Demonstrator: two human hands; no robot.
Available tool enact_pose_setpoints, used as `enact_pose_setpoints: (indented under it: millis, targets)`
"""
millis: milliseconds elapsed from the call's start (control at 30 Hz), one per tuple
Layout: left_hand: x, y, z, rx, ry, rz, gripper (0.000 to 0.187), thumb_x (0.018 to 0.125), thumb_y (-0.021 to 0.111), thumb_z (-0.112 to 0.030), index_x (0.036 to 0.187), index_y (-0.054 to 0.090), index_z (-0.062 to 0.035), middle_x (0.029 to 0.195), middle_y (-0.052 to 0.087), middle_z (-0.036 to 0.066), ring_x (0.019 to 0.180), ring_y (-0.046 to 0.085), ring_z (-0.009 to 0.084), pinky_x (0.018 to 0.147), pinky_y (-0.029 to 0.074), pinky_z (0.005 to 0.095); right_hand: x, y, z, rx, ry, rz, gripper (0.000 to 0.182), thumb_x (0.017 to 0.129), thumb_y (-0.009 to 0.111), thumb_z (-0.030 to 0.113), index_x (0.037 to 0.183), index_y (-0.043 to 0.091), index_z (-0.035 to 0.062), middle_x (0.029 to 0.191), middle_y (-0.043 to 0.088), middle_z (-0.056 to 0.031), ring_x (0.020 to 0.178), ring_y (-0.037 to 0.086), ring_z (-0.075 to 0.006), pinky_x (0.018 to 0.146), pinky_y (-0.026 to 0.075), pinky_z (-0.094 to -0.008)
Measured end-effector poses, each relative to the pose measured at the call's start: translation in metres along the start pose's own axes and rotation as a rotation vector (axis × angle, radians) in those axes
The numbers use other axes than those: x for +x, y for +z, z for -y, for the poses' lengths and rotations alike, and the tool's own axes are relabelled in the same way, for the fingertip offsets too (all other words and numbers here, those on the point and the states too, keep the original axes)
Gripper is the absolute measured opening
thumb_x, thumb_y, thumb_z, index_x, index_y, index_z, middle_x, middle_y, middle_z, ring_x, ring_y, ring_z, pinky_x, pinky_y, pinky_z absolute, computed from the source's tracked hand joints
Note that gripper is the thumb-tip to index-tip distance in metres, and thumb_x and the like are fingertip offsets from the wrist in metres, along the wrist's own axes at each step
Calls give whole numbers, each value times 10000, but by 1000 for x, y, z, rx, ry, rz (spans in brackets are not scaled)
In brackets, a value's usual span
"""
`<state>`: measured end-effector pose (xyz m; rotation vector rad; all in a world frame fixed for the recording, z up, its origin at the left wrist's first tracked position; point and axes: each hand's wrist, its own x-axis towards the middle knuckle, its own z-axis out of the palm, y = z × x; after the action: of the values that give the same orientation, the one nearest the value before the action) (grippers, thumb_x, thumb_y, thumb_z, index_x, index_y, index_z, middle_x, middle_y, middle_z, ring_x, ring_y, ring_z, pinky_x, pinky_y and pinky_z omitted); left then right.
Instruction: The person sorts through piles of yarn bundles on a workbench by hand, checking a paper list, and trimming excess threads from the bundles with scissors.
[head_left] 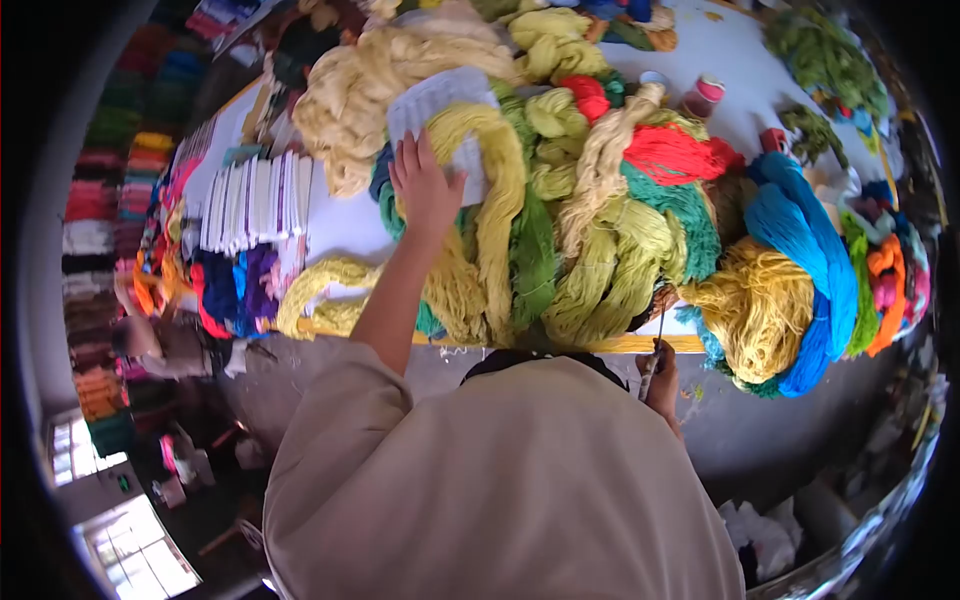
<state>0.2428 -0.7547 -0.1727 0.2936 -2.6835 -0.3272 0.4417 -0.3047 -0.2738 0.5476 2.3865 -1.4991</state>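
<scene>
My left hand [425,190] lies with its fingers spread on a pale printed sheet [440,100], beside a yellow-green yarn skein [500,190] that curves over the sheet. Near the table's front edge, my right hand [660,380] is closed round a thin, dark-tipped tool [651,371], whose exact kind I cannot make out. Between the hands lie light green skeins [610,265], a dark green skein [535,265] and a twisted cream skein [605,160]. A red skein [672,153] rests on teal yarn [690,220].
Cream yarn [345,100] is heaped at the back left, near a stack of folded white papers [257,203]. Blue [800,220] and golden yarn [755,305] hang over the right edge. A pink-and-white container [704,96] stands behind. Another person [175,345] is at far left.
</scene>
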Motion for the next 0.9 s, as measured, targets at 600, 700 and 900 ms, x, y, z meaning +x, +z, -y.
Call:
enact_pose_setpoints:
  millis: [600, 700, 900]
  targets:
    - [-229, -11, 193, -74, -653, 240, 983, 758, 735, -67, 1561, 169, -104, 1622, 169, 198, 1496, 168, 417, 1159, 244, 582, 3, 42, -25, -10, -129, 142, 527, 828, 795, 105, 1287, 553, 19, 831, 545, 37, 728, 505, -54, 658, 440, -213]
    - [-241, -7, 220, 61, -611, 713, 1225, 691, 850, -249, 1597, 26, -210, 1665, 85, 114, 1527, 105, 372, 1158, 198, 650, -6, 38, -11, -4, -50, 211, 533, 836, 792, 104, 1297, 540, 18, 818, 526, 41, 720, 493, -52, 648, 437, -217]
    - [-275, 29, 250, 228, -415, 627, 1066, 617, 915, -331, 1501, 327, -233, 1560, 312, 124, 1458, 294, 323, 1170, 231, 548, -33, 52, 25, -228, -104, 188, 527, 838, 793, 97, 1287, 531, 14, 819, 523, 40, 730, 491, -54, 645, 437, -222]
